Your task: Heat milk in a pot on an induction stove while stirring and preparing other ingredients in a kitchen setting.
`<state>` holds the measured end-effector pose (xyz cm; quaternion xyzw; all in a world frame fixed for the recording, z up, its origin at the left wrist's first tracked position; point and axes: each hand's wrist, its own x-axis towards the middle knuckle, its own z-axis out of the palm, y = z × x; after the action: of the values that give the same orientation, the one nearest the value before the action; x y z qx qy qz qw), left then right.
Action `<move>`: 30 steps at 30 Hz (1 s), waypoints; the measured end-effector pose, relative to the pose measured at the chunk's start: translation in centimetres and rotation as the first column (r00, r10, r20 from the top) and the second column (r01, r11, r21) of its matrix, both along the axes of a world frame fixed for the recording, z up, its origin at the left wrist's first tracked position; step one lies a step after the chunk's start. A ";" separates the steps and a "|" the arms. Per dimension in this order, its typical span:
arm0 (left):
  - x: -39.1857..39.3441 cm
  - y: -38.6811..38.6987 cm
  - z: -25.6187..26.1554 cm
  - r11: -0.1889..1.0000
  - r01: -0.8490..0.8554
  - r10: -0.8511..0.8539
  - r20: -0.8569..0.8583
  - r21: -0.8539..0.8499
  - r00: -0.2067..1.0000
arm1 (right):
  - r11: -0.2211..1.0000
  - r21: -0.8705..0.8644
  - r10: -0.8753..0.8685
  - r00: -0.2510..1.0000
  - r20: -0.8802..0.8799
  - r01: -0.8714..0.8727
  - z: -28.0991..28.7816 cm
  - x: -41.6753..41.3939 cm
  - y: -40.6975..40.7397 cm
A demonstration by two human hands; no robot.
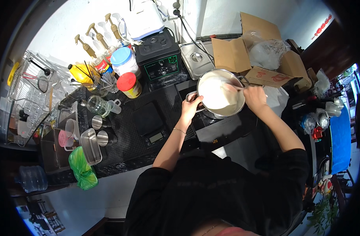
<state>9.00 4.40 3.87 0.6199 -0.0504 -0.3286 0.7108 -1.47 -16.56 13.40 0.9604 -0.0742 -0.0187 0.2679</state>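
Note:
A stainless steel pot (218,113) stands on a black induction cooktop (227,132) with lit digits on its front panel. White liquid (213,92) fills the lower part of the pot. My left hand (192,108) grips the pot's left loop handle, thumb at the rim. Over the right rim, my right hand (254,96) is closed around the handle of a stirring utensil (229,87). The utensil's head dips into the liquid, so its exact shape is hidden.
Left of the pot lies a black digital scale (150,125). A black blender base (157,56) and a lidded steel pan (197,57) stand behind. An open cardboard box (231,54) borders the pot at back right. Steel cups (102,138) and a glass jar (95,104) are farther left.

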 end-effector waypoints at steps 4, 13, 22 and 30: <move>0.1 -0.1 -0.3 0.997 -0.059 0.058 -0.015 -0.043 0.998 | 0.992 0.114 -0.049 0.997 -0.057 0.056 2.7 -1.3 1.3; 0.1 -0.2 -0.5 0.994 -0.062 0.057 -0.058 -0.090 0.997 | 0.882 0.471 0.007 1.000 -0.001 -0.005 -0.8 0.3 3.4; 0.4 0.1 -0.8 0.999 0.013 -0.014 0.019 0.050 1.000 | 0.999 0.006 0.044 0.996 0.078 -0.045 -2.1 0.9 -0.2; 0.2 -0.3 -1.0 0.997 -0.077 0.077 0.031 0.010 0.997 | 0.936 0.337 0.096 0.994 0.042 -0.105 0.8 -3.9 3.1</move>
<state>9.18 4.08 2.90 0.6303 -0.0352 -0.2919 0.7186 -5.42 -13.48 14.17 0.9948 -0.0241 -0.0053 0.0985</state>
